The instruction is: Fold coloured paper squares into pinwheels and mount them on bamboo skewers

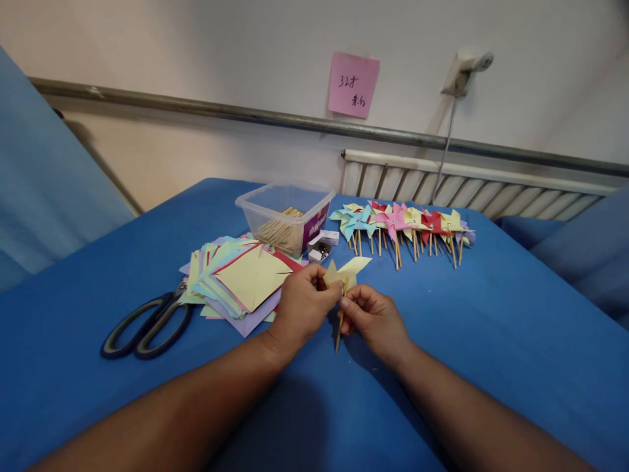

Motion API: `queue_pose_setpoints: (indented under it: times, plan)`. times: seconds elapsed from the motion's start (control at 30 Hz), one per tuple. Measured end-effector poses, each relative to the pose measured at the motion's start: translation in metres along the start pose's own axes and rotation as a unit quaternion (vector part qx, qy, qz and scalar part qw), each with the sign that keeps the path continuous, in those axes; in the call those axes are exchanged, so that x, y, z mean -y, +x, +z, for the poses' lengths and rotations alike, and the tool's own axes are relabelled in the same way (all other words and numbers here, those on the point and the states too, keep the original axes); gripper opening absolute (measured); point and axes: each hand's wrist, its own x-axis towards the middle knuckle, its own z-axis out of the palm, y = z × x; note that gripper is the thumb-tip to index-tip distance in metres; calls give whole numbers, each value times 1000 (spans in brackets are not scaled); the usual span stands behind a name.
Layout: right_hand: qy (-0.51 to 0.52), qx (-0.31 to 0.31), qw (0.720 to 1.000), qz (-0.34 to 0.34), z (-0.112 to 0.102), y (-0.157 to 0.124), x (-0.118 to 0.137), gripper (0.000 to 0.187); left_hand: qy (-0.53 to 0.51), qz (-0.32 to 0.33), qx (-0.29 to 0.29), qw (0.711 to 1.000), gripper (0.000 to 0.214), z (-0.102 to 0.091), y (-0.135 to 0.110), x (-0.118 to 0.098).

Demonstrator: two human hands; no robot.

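A pale yellow paper pinwheel is held over the blue cloth between my two hands. My left hand is closed, pinching the folded paper near its centre. The fingers of my right hand grip the thin wooden stick, whose upper end rests against the back of the pinwheel. Whether the stick is fastened to the paper I cannot tell. Just left of my left hand lies a pile of cut paper squares in several colours. A small open box of metal pins sits behind my hands.
A clear plastic tub holding wooden sticks stands behind the paper. Large scissors lie at the left. Finished pinwheels are lined up at the back right. Behind the blue-covered table are a metal rail and a radiator.
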Motion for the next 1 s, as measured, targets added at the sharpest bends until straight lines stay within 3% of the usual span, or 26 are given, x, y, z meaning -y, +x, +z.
queue_pose_setpoints:
  times: [0.6, 1.0]
  plan:
    - [-10, 13, 1000, -12, -2, 1, 2, 33, 6, 26, 9, 1000, 18, -1, -2, -3]
    - [-13, 14, 1000, -18, -1, 2, 3, 29, 58, 68, -14, 996, 7, -2, -4, -12]
